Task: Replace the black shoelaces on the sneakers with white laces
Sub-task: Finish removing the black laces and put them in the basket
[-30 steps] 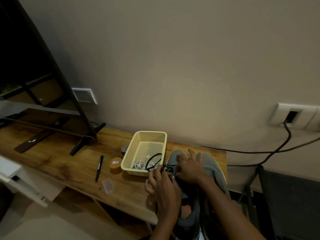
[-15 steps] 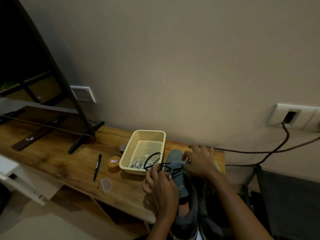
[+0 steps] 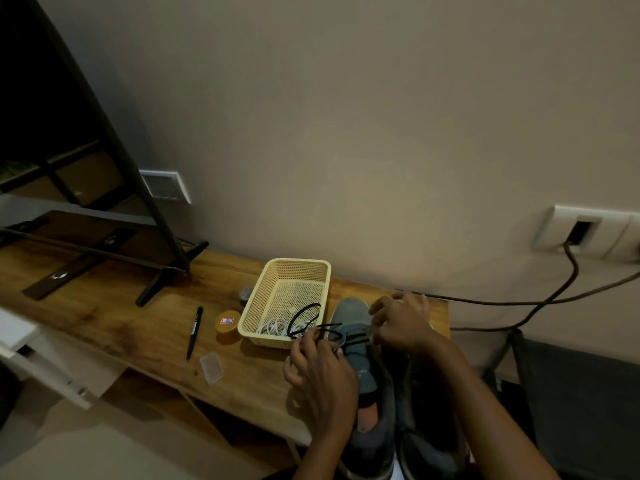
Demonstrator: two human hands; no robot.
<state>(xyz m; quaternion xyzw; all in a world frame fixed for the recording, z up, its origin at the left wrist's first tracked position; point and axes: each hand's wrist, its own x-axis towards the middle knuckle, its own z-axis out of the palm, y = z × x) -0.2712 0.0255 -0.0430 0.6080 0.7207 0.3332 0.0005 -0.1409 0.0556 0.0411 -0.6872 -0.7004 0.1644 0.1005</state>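
Note:
Two grey sneakers lie side by side at the table's right end; the left sneaker (image 3: pixel 360 344) shows its toe and tongue, the right sneaker (image 3: pixel 426 431) is mostly under my arm. A black shoelace (image 3: pixel 313 323) loops from the left sneaker's eyelets over the basket's corner. My left hand (image 3: pixel 320 370) pinches the lace at the sneaker's left side. My right hand (image 3: pixel 403 322) has its fingers curled over the sneaker's right side near the toe, on the lace there. White laces (image 3: pixel 275 328) lie coiled in the yellow mesh basket (image 3: pixel 263 301).
On the wooden table (image 3: pixel 114 323) lie a black pen (image 3: pixel 194 332), an orange tape roll (image 3: pixel 227 323) and a small clear plastic case (image 3: pixel 211 366). A monitor stand (image 3: pixel 162 275) sits at the left. A cable (image 3: pixel 519 301) runs from the wall socket (image 3: pixel 585 232).
My right hand has moved from the sneaker's middle toward the toe and right side. The black lace loops have been drawn out further. My left hand has barely moved.

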